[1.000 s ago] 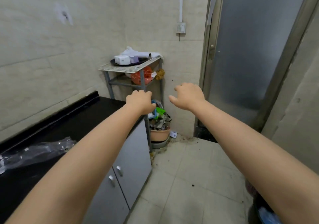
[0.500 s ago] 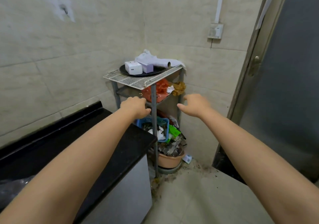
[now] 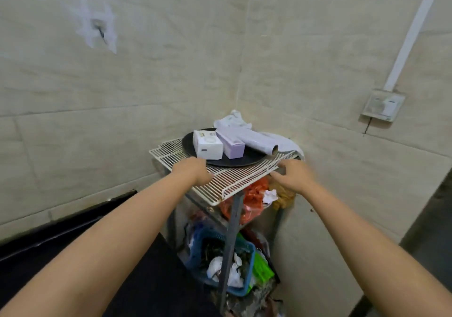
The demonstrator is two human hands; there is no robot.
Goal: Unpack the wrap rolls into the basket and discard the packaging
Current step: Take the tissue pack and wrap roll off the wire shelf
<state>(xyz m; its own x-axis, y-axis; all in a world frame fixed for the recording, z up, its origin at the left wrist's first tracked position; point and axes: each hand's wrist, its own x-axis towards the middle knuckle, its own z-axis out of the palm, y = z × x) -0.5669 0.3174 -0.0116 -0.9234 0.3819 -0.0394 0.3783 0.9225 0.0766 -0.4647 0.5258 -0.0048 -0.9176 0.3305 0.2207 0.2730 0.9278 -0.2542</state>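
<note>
A black round tray [image 3: 244,162] sits on the white wire shelf [image 3: 234,182] of a corner rack. On the tray are a white box [image 3: 208,145], a pale purple box [image 3: 231,145] and a pale wrap roll [image 3: 259,142] with a cardboard core. Crumpled white packaging [image 3: 232,119] lies behind them. A blue basket [image 3: 250,265] holding scraps stands low in the rack. My left hand [image 3: 193,172] hovers over the shelf's front, just before the tray, fingers loosely curled and empty. My right hand [image 3: 291,177] is at the shelf's right front edge, fingers spread, holding nothing.
An orange plastic bag [image 3: 254,199] and crumpled paper fill the rack's middle shelf. A black counter [image 3: 61,248] runs along the left wall, ending at the rack. A wall socket [image 3: 382,105] is on the right wall, with a dark doorway [image 3: 435,219] further right.
I have come closer to the corner rack. Both hands rose from below shelf height to the wire shelf's front edge, either side of the tray.
</note>
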